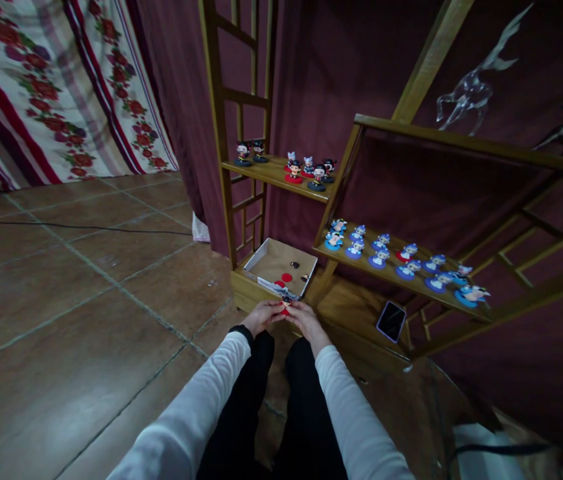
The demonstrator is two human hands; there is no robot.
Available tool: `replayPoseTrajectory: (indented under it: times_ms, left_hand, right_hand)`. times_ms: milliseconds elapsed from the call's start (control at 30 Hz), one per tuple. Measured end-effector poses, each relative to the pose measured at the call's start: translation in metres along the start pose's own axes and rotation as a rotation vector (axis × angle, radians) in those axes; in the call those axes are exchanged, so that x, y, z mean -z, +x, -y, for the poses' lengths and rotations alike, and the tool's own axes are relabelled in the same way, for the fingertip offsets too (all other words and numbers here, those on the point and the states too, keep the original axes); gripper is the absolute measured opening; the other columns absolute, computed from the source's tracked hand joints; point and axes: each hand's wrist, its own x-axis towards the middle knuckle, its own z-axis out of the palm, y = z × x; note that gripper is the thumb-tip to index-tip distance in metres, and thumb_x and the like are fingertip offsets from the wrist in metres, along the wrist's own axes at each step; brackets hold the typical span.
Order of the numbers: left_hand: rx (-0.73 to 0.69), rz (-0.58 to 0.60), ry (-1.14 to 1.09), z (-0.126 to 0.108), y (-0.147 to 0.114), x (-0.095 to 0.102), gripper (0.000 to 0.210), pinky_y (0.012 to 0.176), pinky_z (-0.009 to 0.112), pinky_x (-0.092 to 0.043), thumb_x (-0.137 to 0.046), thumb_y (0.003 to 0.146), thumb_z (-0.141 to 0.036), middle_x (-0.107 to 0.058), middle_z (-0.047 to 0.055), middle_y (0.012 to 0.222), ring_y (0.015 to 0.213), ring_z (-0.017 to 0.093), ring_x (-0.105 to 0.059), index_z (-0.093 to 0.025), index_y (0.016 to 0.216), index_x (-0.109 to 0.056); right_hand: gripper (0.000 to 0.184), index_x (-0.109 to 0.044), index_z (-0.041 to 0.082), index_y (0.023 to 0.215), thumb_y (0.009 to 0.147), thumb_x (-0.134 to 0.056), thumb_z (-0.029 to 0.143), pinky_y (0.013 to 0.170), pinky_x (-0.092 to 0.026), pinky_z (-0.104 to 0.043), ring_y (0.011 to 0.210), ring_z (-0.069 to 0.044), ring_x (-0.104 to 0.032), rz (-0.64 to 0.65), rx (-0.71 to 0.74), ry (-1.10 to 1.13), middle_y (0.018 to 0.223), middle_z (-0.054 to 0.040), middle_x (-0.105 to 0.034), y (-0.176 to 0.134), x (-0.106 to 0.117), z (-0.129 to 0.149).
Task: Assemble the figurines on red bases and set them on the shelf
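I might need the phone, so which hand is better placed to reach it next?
Probably the right hand: it is nearer the phone. Both hands hold the figurine, so the left hand could keep it meanwhile.

Single head-worn view, facing forward and steeply down. Left hand (pixel 262 316) and right hand (pixel 307 320) near, below centre; wooden shelf unit (pixel 270 172) beyond, ahead and right; tiled floor (pixel 86 307) frame-left.

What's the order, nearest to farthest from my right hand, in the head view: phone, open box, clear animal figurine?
From your right hand:
1. Open box, just beyond it.
2. Phone, to the right, on the bottom board.
3. Clear animal figurine, upper right, on the upper shelf.
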Motion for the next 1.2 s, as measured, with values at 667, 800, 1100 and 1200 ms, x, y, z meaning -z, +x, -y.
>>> replayPoseTrajectory:
  times_ms: [667,800,1100,1200]
  left_hand:
    - [-0.221,0.058,0.227,0.004,-0.002,-0.009,0.028,0.064,0.021,-0.048,-0.076,0.06,-0.014,-0.067,0.003,0.071,0.061,0.011,-0.06,-0.01,0.085,-0.065]
    - [-0.388,-0.023,0.575,0.004,-0.004,-0.013,0.03,0.075,0.025,-0.047,-0.069,0.063,-0.01,-0.067,0.002,0.074,0.076,0.017,-0.062,-0.016,0.091,-0.066]
    - [-0.538,-0.226,1.129,0.002,-0.029,-0.025,0.037,0.093,0.034,-0.037,-0.055,0.079,-0.018,-0.062,0.012,0.109,0.104,0.026,-0.055,-0.022,0.116,-0.056]
    - [-0.553,-0.251,1.295,0.002,-0.034,-0.03,0.037,0.092,0.033,-0.037,-0.051,0.081,-0.017,-0.061,0.014,0.106,0.103,0.025,-0.055,-0.02,0.118,-0.054]
  right_hand:
    - [0.03,-0.066,0.018,0.079,0.053,-0.079,0.027,0.076,-0.05,-0.033,0.072,-0.015,-0.064,0.0,0.026,0.009,0.079,-0.0022,-0.069,0.002,0.002,0.0]
    - [0.036,-0.065,0.02,0.083,0.05,-0.078,0.023,0.076,-0.048,-0.032,0.078,-0.016,-0.064,-0.045,0.033,0.01,0.081,-0.0013,-0.069,0.0,0.003,0.002]
    - [0.038,-0.066,0.023,0.084,0.047,-0.071,0.013,0.08,-0.048,-0.031,0.082,-0.016,-0.062,-0.034,0.023,0.007,0.087,-0.0002,-0.068,-0.007,0.002,0.008]
    - [0.039,-0.066,0.023,0.084,0.047,-0.07,0.012,0.082,-0.048,-0.033,0.087,-0.018,-0.062,-0.01,0.035,-0.005,0.091,-0.0013,-0.068,-0.007,0.002,0.008]
